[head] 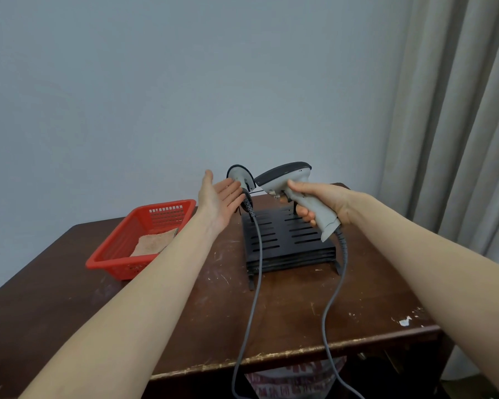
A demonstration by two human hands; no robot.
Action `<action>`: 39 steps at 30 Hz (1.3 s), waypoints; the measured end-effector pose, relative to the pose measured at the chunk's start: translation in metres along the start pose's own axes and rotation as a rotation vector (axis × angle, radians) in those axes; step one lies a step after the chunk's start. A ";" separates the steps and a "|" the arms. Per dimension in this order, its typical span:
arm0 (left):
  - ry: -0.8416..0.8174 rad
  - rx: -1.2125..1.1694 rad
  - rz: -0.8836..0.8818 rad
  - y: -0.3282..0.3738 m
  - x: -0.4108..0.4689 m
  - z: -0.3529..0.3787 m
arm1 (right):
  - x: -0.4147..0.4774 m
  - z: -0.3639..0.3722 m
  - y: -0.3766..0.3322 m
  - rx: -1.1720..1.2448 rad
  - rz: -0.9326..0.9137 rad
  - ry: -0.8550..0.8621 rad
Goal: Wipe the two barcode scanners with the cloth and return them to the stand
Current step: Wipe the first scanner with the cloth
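Note:
My right hand [318,204] grips the handle of a grey barcode scanner [288,181] and holds it in the air above the black slotted stand [288,240]. A second grey scanner [240,177] sits at the stand's back left, its head facing me. My left hand [219,198] is open, palm up, fingers straight, with the fingertips beside that second scanner's head; whether they touch it I cannot tell. A pinkish cloth [154,243] lies inside the red basket [114,254] at the left of the table. Each scanner trails a grey cable [258,254] over the table's front edge.
The dark brown wooden table [300,318] is scratched and paint-flecked; its front edge runs across the lower frame. A plain wall stands behind, and grey curtains [458,110] hang at the right. A patterned bag shows under the table edge.

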State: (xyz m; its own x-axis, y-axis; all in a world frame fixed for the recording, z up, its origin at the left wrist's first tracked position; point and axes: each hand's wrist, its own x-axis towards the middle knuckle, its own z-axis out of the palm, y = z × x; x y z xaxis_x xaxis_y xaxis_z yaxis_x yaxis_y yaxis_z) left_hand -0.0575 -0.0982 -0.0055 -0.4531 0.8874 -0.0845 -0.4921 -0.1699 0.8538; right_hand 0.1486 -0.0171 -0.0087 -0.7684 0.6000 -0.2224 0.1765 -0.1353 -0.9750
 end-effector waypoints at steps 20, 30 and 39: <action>-0.163 -0.083 -0.024 0.001 0.001 -0.003 | 0.007 0.009 -0.009 -0.160 -0.028 -0.010; -0.247 -0.164 -0.076 0.000 0.001 -0.009 | 0.005 0.018 -0.011 -0.202 -0.095 0.018; -0.239 -0.126 -0.085 0.000 0.002 -0.014 | 0.005 0.019 -0.013 -0.256 -0.130 0.055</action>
State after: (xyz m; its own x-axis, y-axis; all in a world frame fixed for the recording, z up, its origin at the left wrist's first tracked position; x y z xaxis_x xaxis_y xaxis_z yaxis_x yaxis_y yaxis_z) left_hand -0.0686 -0.1017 -0.0130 -0.2251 0.9742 -0.0165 -0.6160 -0.1292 0.7771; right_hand 0.1306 -0.0276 0.0029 -0.7616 0.6420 -0.0888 0.2341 0.1448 -0.9614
